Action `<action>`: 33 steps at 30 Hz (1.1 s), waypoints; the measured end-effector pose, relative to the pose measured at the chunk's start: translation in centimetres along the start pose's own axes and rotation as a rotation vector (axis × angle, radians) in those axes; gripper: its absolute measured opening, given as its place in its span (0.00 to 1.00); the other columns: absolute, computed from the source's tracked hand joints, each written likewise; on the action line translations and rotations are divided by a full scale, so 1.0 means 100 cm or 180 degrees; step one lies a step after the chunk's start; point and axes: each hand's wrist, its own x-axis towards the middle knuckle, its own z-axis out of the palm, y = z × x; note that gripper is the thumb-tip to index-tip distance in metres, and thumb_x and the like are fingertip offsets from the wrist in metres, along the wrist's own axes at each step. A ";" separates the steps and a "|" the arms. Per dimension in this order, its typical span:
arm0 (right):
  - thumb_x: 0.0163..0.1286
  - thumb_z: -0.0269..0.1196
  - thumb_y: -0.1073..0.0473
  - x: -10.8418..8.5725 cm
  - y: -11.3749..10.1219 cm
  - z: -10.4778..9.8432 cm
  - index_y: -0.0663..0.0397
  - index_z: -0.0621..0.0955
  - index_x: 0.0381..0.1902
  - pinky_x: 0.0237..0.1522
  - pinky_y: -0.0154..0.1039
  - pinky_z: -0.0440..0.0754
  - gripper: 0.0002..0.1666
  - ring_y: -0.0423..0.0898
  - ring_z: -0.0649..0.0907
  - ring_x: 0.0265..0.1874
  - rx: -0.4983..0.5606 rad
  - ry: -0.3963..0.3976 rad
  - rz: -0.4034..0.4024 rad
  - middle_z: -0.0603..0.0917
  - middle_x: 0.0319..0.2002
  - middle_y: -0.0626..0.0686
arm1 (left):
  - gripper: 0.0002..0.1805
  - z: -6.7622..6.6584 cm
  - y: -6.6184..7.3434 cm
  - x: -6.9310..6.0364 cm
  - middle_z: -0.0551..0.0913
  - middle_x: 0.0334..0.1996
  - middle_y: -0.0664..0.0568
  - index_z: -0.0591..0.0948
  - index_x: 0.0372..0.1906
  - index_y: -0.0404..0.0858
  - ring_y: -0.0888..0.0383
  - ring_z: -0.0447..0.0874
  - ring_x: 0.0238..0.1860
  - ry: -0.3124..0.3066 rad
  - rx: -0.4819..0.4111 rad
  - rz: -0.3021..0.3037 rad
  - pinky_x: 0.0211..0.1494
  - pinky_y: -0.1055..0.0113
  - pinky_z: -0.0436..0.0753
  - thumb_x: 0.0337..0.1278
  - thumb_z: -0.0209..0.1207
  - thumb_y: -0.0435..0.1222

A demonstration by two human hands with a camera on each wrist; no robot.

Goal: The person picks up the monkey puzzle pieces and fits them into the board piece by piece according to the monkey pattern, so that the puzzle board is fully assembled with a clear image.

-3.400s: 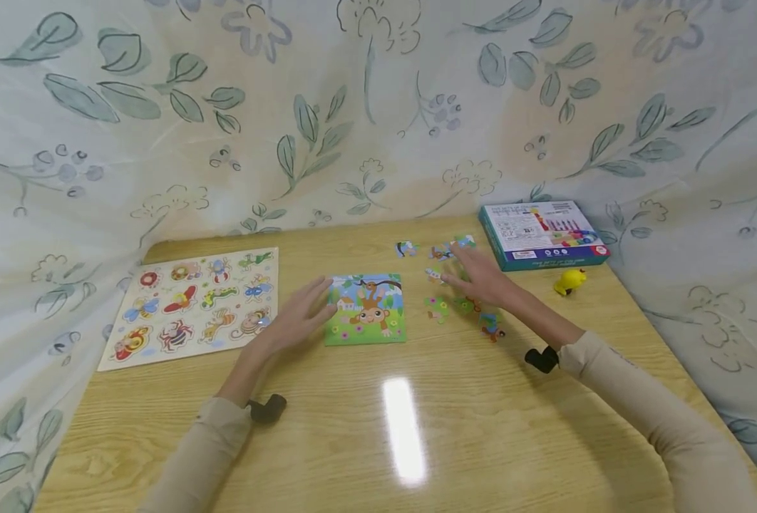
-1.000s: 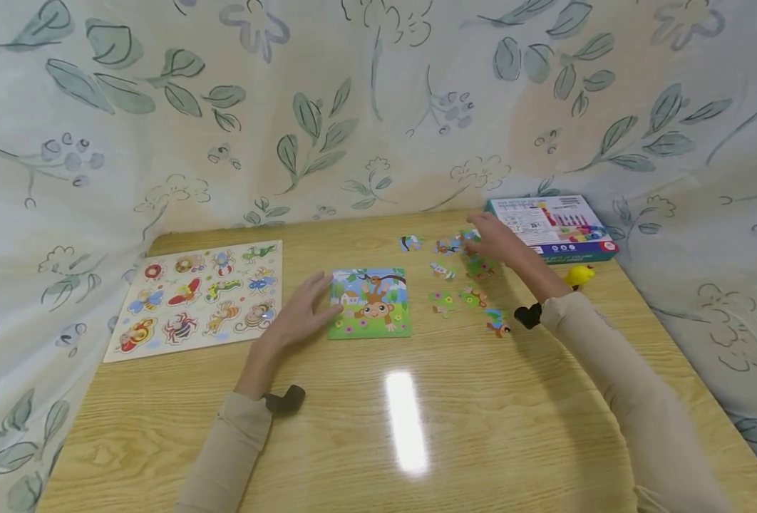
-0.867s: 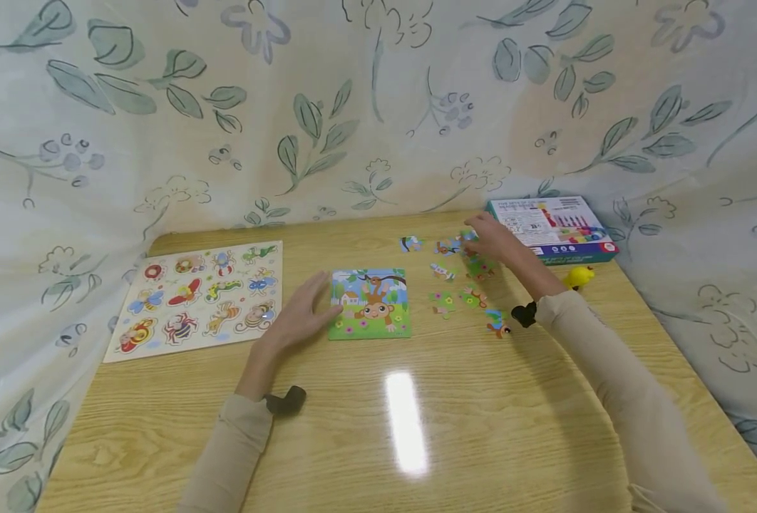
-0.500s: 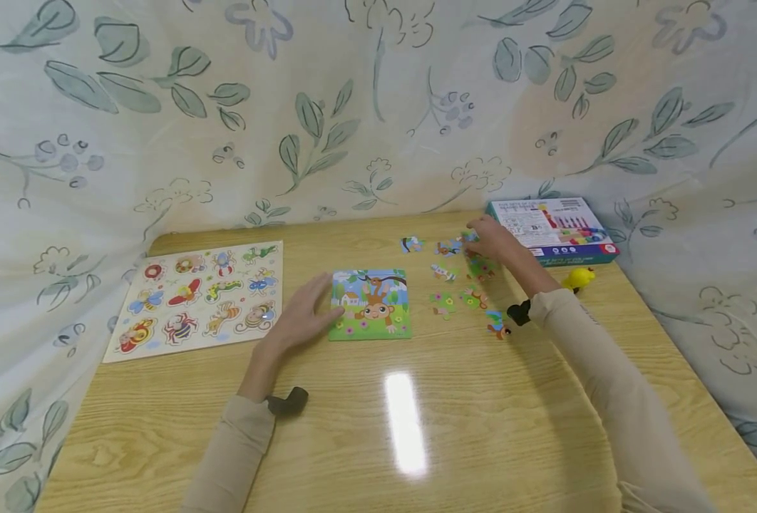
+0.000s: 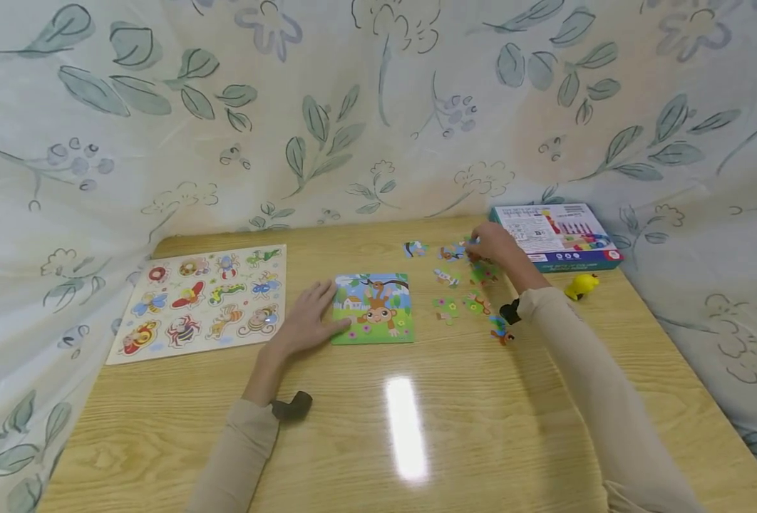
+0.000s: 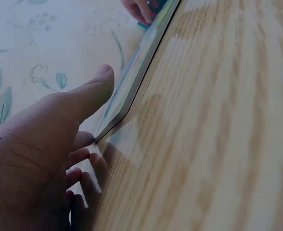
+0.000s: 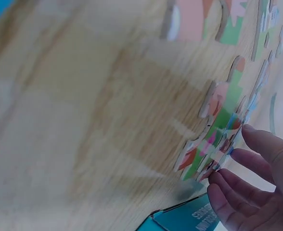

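Observation:
My left hand (image 5: 308, 320) rests at the left edge of a square monkey picture board (image 5: 385, 299), its fingers extended and the thumb over the lower left corner. In the left wrist view, the fingertips of the left hand (image 6: 40, 139) touch the table beside the board's rim. At the back right, my right hand (image 5: 499, 244) has its fingers bent at a jigsaw puzzle piece (image 5: 471, 244), seemingly pinching it; the grip is partly hidden. The right wrist view shows the right hand (image 7: 257, 178) with thumb and fingertips at overlapping puzzle pieces (image 7: 221, 120).
Several loose puzzle pieces (image 5: 445, 278) lie between the board and the right forearm. A teal boxed set (image 5: 561, 235) stands just behind the right hand, with a yellow toy chick (image 5: 582, 285) in front. An insect peg puzzle (image 5: 205, 303) lies at left.
My right hand has moved back and right from over the middle pieces to the piece beside the box, its fingers bending more. The left thumb has lowered slightly toward the board's corner.

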 end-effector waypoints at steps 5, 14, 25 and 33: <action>0.73 0.57 0.49 0.005 -0.006 0.000 0.58 0.81 0.25 0.19 0.36 0.71 0.22 0.45 0.74 0.17 -0.0159 -0.0075 0.0221 0.79 0.18 0.51 | 0.50 -0.001 0.001 -0.001 0.48 0.79 0.47 0.52 0.77 0.38 0.41 0.41 0.79 -0.0054 0.0053 0.0007 0.80 0.45 0.44 0.59 0.53 0.64; 0.73 0.56 0.54 0.008 -0.007 -0.002 0.66 0.81 0.49 0.41 0.50 0.81 0.19 0.57 0.82 0.40 -0.0086 -0.0150 0.0238 0.83 0.47 0.65 | 0.57 0.000 0.000 0.000 0.45 0.79 0.50 0.50 0.77 0.38 0.43 0.37 0.79 -0.0134 0.0048 -0.0074 0.81 0.47 0.42 0.51 0.56 0.68; 0.73 0.56 0.56 0.006 -0.007 -0.007 0.65 0.78 0.55 0.49 0.55 0.81 0.19 0.59 0.82 0.45 -0.0024 -0.0209 0.0154 0.81 0.53 0.66 | 0.59 -0.004 0.002 -0.002 0.46 0.79 0.47 0.50 0.77 0.37 0.42 0.38 0.79 -0.0138 -0.0019 -0.0028 0.81 0.45 0.43 0.50 0.59 0.67; 0.73 0.56 0.57 0.008 -0.008 -0.006 0.65 0.76 0.58 0.58 0.58 0.78 0.21 0.63 0.77 0.57 -0.0269 -0.0216 0.0041 0.77 0.59 0.67 | 0.60 -0.007 0.004 -0.003 0.44 0.79 0.47 0.47 0.77 0.37 0.42 0.37 0.79 -0.0162 -0.0022 -0.0049 0.81 0.46 0.41 0.50 0.58 0.67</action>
